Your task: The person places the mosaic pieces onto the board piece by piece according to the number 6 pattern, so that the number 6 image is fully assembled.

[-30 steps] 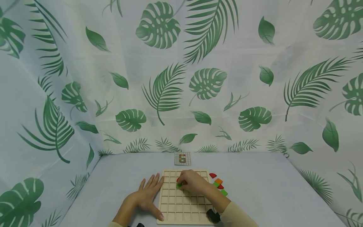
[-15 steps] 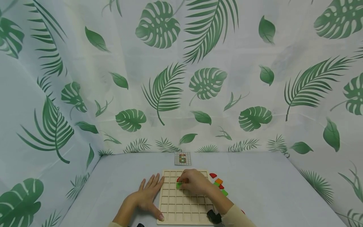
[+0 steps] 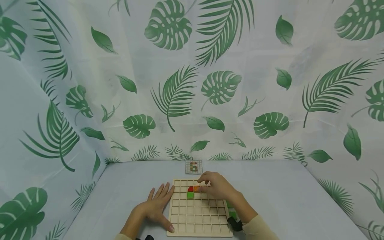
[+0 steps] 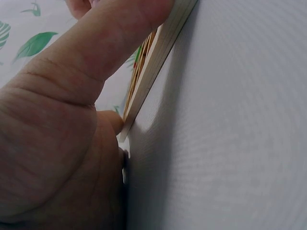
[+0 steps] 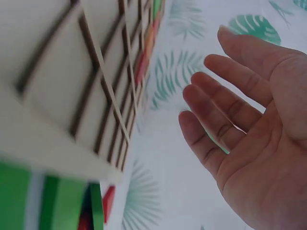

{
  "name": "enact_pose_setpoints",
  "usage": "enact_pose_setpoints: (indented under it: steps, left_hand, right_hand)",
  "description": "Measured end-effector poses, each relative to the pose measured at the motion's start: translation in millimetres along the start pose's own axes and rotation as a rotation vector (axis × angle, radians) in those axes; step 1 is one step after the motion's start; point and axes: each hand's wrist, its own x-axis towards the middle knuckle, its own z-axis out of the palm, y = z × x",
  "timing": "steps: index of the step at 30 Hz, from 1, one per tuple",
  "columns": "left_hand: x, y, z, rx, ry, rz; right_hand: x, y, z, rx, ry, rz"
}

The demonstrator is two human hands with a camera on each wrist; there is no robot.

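My left hand (image 3: 156,206) lies spread along the left side of a wooden grid board (image 3: 180,220), its thumb on the near left corner. In the left wrist view the thumb (image 4: 91,52) crosses the board's edge (image 4: 163,52). My right hand (image 3: 220,188) hovers over the board's far right part, fingers loosely bent. The right wrist view shows that palm (image 5: 259,177) bare, its fingers apart. Set in the grid are a red quarter-round tile (image 3: 190,189), an orange tile (image 3: 196,188) and a green square tile (image 3: 190,195). Another red tile (image 5: 141,68) shows in the right wrist view.
A small pattern card (image 3: 193,167) lies beyond the board. Loose green tiles (image 3: 232,214) lie right of the board, partly behind the right forearm; a loose red tile (image 5: 109,203) shows in the right wrist view. A leaf-printed curtain (image 3: 186,100) stands behind the table.
My right hand has let go near the red and green tiles and moved right and away, uncovering the red, orange and green tiles. The left hand stays put.
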Motion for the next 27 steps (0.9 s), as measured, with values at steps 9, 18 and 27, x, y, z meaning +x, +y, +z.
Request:
enact_pose_setpoints:
  steps: [9, 18, 27]
  left_hand:
    - [1.5, 2.4, -1.8, 0.011, 0.003, -0.005]
    - [0.2, 2.4, -0.1, 0.009, 0.005, -0.007]
    - [0.6, 2.4, 1.3, 0.015, 0.015, -0.006]
  right_hand:
    - [-13, 10, -29, -0.035, 0.052, 0.054]
    - [-28, 28, -40, -0.032, 0.099, 0.141]
    - [-41, 45, -48, -0.069, 0.132, 0.201]
